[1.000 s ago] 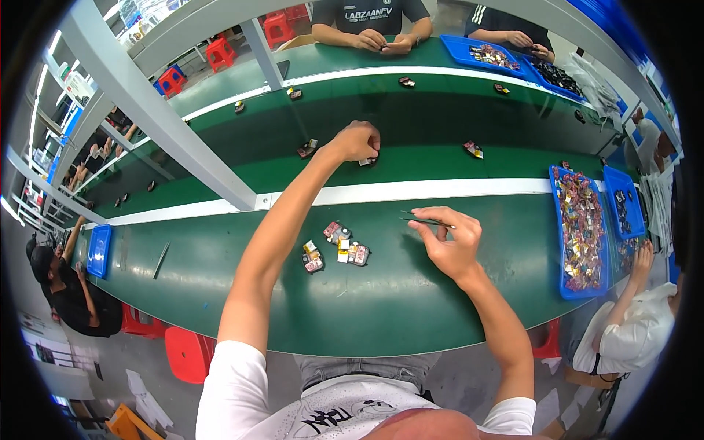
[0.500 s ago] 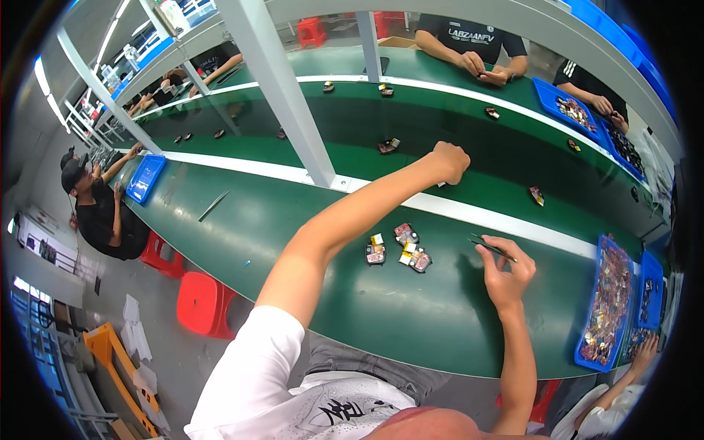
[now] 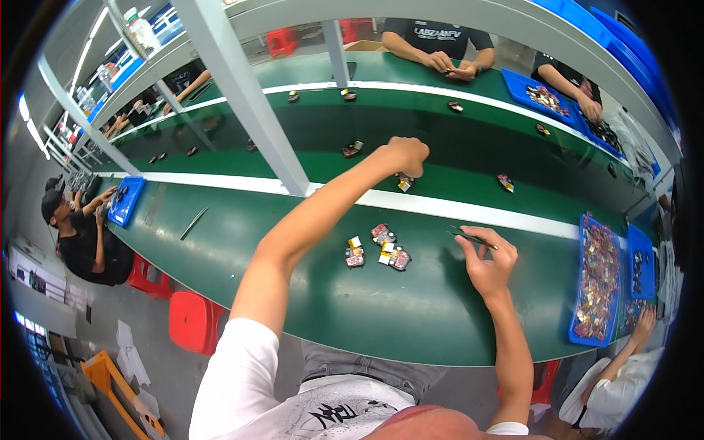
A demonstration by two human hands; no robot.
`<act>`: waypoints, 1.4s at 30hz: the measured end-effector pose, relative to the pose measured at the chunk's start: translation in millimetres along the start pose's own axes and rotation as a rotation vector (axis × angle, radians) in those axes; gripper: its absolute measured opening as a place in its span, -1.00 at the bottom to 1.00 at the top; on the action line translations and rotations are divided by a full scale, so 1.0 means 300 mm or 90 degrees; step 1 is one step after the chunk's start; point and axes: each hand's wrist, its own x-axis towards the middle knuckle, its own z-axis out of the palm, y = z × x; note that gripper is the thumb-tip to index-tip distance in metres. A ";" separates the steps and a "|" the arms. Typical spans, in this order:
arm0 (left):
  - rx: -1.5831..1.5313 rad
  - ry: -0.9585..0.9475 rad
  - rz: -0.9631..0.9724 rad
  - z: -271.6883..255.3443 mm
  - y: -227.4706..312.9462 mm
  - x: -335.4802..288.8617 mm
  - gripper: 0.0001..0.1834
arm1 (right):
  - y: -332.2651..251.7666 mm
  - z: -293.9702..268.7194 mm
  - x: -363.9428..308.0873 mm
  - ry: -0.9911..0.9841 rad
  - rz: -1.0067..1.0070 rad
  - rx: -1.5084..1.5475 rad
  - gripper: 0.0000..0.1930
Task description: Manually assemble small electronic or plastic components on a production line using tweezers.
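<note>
My left arm reaches across the white rail to the dark green belt. My left hand [image 3: 408,155] is closed with its fingers pointing down, their tips hidden. Just below it on the belt shows a small electronic part [image 3: 405,183] with a yellow-and-white tab; whether the fingers grip it cannot be seen. My right hand [image 3: 491,265] hovers over the green table, closed on slim dark tweezers [image 3: 478,240] that point left. Between my arms lies a cluster of similar parts, dark with red and yellow-white patches: one part [image 3: 354,253] apart, others [image 3: 396,258] touching.
Blue trays stand at the right, one heaped with small parts [image 3: 598,286]. A thin metal tool [image 3: 194,223] lies on the table's left. A grey post [image 3: 242,95] rises beside my left arm. More parts [image 3: 505,182] dot the belt. Co-workers sit opposite and at both sides.
The whole view has shifted, so most things appear further left. More of the part under my left hand shows now. My right hand still holds the tweezers over the table.
</note>
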 end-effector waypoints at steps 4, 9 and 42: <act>-0.239 0.063 0.014 -0.006 -0.035 -0.055 -0.87 | 0.008 -0.008 -0.001 0.008 0.024 0.000 -0.79; -0.721 0.048 0.006 0.063 0.021 -0.194 -0.79 | 0.001 -0.018 0.004 0.004 0.154 0.053 -0.83; -0.931 0.206 0.005 0.212 0.313 -0.425 -0.86 | -0.014 -0.008 -0.023 -0.026 0.296 0.159 -0.84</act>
